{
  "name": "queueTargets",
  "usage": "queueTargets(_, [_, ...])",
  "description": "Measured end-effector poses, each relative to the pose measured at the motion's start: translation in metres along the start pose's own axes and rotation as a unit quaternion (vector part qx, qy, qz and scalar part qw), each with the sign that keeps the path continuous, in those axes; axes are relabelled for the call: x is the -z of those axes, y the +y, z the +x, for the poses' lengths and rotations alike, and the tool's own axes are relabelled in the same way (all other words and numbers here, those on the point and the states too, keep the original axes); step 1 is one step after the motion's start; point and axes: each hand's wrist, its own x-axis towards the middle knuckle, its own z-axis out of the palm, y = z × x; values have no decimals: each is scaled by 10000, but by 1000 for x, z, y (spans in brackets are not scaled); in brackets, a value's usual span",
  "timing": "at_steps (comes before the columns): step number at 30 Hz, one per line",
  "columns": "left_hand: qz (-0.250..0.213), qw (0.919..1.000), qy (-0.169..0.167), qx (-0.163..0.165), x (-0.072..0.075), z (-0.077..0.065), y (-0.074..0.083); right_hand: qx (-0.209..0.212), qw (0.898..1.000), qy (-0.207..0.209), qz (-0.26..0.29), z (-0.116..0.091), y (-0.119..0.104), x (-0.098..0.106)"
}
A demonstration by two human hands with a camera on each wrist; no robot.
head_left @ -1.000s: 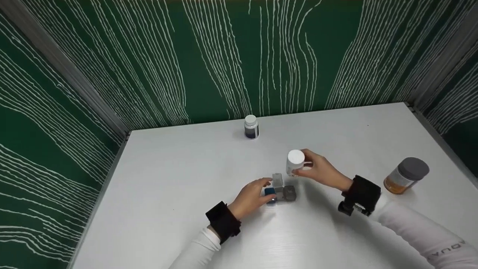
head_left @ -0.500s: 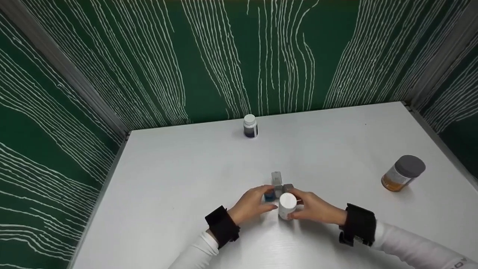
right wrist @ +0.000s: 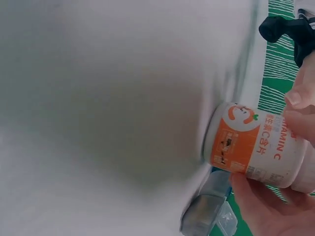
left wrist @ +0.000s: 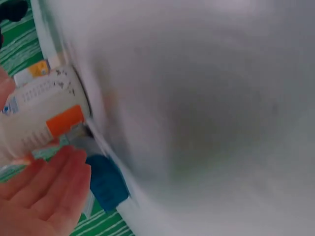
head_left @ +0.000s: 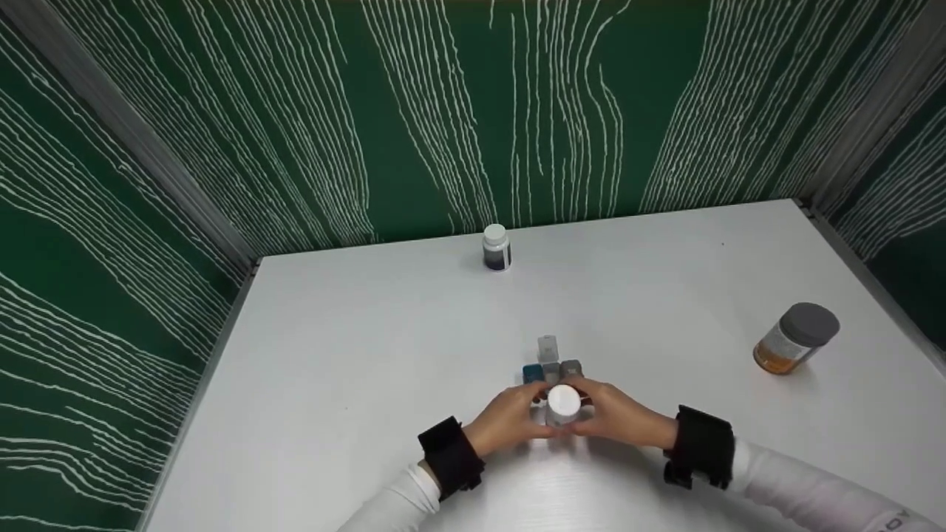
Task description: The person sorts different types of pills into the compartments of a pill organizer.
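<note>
A white vitamin C bottle [head_left: 564, 403] with an orange label stands upright in front of a small pill box. My right hand [head_left: 621, 415] grips the bottle [right wrist: 266, 147] between thumb and fingers, its white cap on. Beside it, my left hand [head_left: 510, 421] is at the bottle's left side. In the left wrist view its fingers [left wrist: 54, 189] look fairly straight; whether they touch the bottle I cannot tell. The pill box has a blue compartment [head_left: 532, 373], a grey one [head_left: 570, 368], and between them one with its clear lid [head_left: 548, 349] raised. Both hands partly hide the box.
At the table's back edge stands a white-capped bottle [head_left: 497, 250] with a dark label. A grey-lidded jar [head_left: 797, 338] with orange at its base is on the right. Green walls [head_left: 414, 148] with white lines enclose the white table [head_left: 369, 332].
My right hand has brought the bottle from behind the pill box's right side forward and down to its front. My left hand has moved slightly toward the bottle, off the blue compartment.
</note>
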Motion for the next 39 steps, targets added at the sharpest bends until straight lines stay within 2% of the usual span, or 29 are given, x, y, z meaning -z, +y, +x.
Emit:
queueTargets(4, [-126, 9995, 287, 65, -8, 0, 4, 110, 9963, 821, -243, -3, -9, -6])
queueTargets(9, [61, 9972, 731, -168, -17, 1, 7, 498, 9782, 1791, -923, -4, -17, -16])
queueTargets(12, [53, 9948, 966, -318, -20, 4, 6, 455, 9716, 2044, -1100, -3, -19, -19])
queueTargets(15, [-116, 9928, 1106, -449, -21, 6, 4, 319, 9714, 2096, -1073, -3, -21, -20])
queueTargets(21, [-544, 9915, 1041, -558, -20, 6, 1, 498, 9784, 1840, -801, -4, -20, -15])
queueTargets(26, [-1036, 9905, 800, -420, -19, 5, 1, 585, 9919, 1085, -300, -5, -18, -3])
queueTargets(28, [-1176, 9897, 716, -386, -18, 5, 2, 488, 9957, 771, -150, -6, -26, 3])
queueTargets(36, [-1398, 9882, 541, -312, -15, 4, 3, 454, 9987, -194, -80, -5, -12, 18])
queueTargets(39, [-1356, 9890, 521, -293, -15, 4, 4, 490, 9985, -231, -111, -5, -14, 18])
